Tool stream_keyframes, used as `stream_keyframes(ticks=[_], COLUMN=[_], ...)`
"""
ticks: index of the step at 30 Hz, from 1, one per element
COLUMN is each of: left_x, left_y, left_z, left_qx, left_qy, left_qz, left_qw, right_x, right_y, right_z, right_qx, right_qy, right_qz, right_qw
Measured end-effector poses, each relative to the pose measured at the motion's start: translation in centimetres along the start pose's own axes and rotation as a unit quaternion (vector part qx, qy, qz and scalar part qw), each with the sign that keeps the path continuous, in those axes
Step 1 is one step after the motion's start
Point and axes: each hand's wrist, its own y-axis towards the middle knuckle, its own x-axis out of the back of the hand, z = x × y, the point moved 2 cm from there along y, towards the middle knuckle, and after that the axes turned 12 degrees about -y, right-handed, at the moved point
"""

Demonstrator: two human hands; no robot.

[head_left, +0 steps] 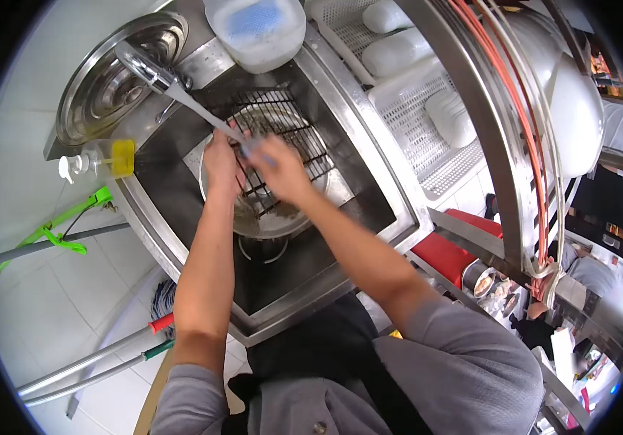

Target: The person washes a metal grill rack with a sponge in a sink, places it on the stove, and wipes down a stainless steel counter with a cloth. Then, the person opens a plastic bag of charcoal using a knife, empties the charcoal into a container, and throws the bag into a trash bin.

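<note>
I stood near and saw one black wire rack with crossing bars [306, 135] in the middle of the frame. It lay over one round metal pan [282, 226], inside one square steel sink [380, 152]. Its long axis seemed to run from the top of the frame towards the bottom, leaning a little, but the hands covered a part.

The left hand [221, 163] was at the rack's left edge, and its fingers were curled there, grasping it. The right hand [279, 170] was above the middle bars, so the rack was directly below its fingers. These were bent but blurred; I cannot tell if they held something. Neither hand was clearly nearer.

I counted one chrome tap [145, 69] with one stream of water [199, 110] falling to the hands, one clear pump bottle with yellow liquid [112, 158] at the left, one whitish plastic tub [257, 36] at the top, and two white plastic baskets [417, 109] at the upper right.
</note>
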Motion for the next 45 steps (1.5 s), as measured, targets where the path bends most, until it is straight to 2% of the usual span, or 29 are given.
stream_keyframes(ticks=[1, 3, 5, 6, 9, 10, 13, 14, 16, 17, 18, 21, 23, 25, 26, 28, 30, 31, 33, 36, 38, 39, 41, 45], left_x=[-0.4, 0.5, 0.8, 0.4, -0.4, -0.3, -0.2, 0.2, 0.8, 1.3, 1.0, 1.2, 1.5, 1.6, 2.9, 2.5, 2.5, 2.5, 3.3, 4.2, 4.5, 4.8, 5.5, 7.7], left_y=[-0.1, 0.4, 1.0, 0.2, 1.1, 0.8, -0.2, -0.4, 0.2, 0.3, -0.4, 0.6, 0.1, -0.1, 0.9, 0.0, -0.5, -0.4, 0.3, 0.3, 0.7, 0.8, 1.0, 0.9], left_z=[-0.2, 0.5, 0.9, 0.1, -0.1, -0.2, -0.2, 0.2, 0.1, 0.0, -0.7, -0.4, -0.2, -0.1, 0.5, 0.5, 0.3, 0.3, 0.2, -0.1, -0.1, 0.0, -0.3, 0.4], left_qx=[-0.007, 0.015, -0.064, -0.034, -0.036, -0.035, 0.023, 0.026, -0.024, -0.051, -0.010, -0.023, -0.012, 0.008, 0.020, 0.006, 0.006, -0.005, 0.009, 0.018, 0.016, 0.014, 0.008, -0.007], left_qy=[-0.024, -0.024, 0.060, 0.108, 0.099, 0.099, -0.011, -0.009, 0.094, 0.143, 0.125, 0.090, 0.067, 0.033, 0.026, 0.052, 0.085, 0.097, 0.084, 0.076, 0.077, 0.081, 0.063, 0.046], left_qz=[-0.004, 0.003, 0.003, 0.020, 0.016, 0.017, 0.028, 0.027, 0.013, 0.001, 0.009, -0.004, 0.012, 0.051, 0.073, 0.071, 0.080, 0.080, 0.042, 0.022, 0.042, 0.066, 0.051, 0.050], left_qw=[1.000, 1.000, 0.996, 0.993, 0.994, 0.994, 0.999, 0.999, 0.995, 0.988, 0.992, 0.996, 0.998, 0.998, 0.997, 0.996, 0.993, 0.992, 0.996, 0.997, 0.996, 0.994, 0.997, 0.998], right_x=[0.8, 0.5, -1.6, -2.4, -1.4, 0.0, 2.5, 1.3, -1.9, -3.2, -4.1, -3.2, 1.4, 3.9, 3.0, 0.5, -1.8, -2.4, -2.8, 1.2, 2.5, 1.4, -2.2, -3.1], right_y=[-1.5, 0.7, 5.5, 8.1, 6.6, 3.4, -1.9, -0.6, 5.0, 7.3, 9.3, 6.8, 0.2, -5.1, -4.5, -0.4, 6.6, 7.6, 6.1, -1.4, -3.3, -2.6, 2.6, 3.8], right_z=[0.5, 1.2, 0.4, 0.2, 0.0, 0.4, 2.2, 1.8, 0.2, -0.2, -0.5, -2.1, -1.5, -2.8, -4.4, -9.0, -11.9, -11.9, -12.4, -11.6, -11.5, -12.1, -13.7, -14.0], right_qx=[0.010, 0.036, 0.040, 0.025, 0.050, 0.042, 0.067, 0.063, 0.053, 0.041, 0.027, 0.029, 0.033, 0.054, 0.056, 0.000, -0.067, -0.056, -0.065, -0.080, -0.096, -0.099, -0.062, -0.055], right_qy=[0.051, 0.050, 0.007, -0.034, -0.041, -0.013, 0.042, 0.040, 0.044, -0.013, -0.013, -0.016, 0.020, -0.010, -0.008, -0.146, -0.155, -0.147, -0.133, -0.119, -0.114, -0.116, -0.171, -0.174], right_qz=[-0.012, -0.010, -0.009, -0.001, -0.001, 0.024, 0.032, -0.001, -0.029, -0.010, 0.012, 0.015, 0.031, 0.018, 0.018, -0.035, -0.016, -0.017, -0.008, 0.021, 0.082, 0.085, 0.020, 0.060], right_qw=[0.999, 0.998, 0.999, 0.999, 0.998, 0.999, 0.996, 0.997, 0.997, 0.999, 0.999, 0.999, 0.999, 0.998, 0.998, 0.989, 0.986, 0.987, 0.989, 0.990, 0.985, 0.985, 0.983, 0.981])
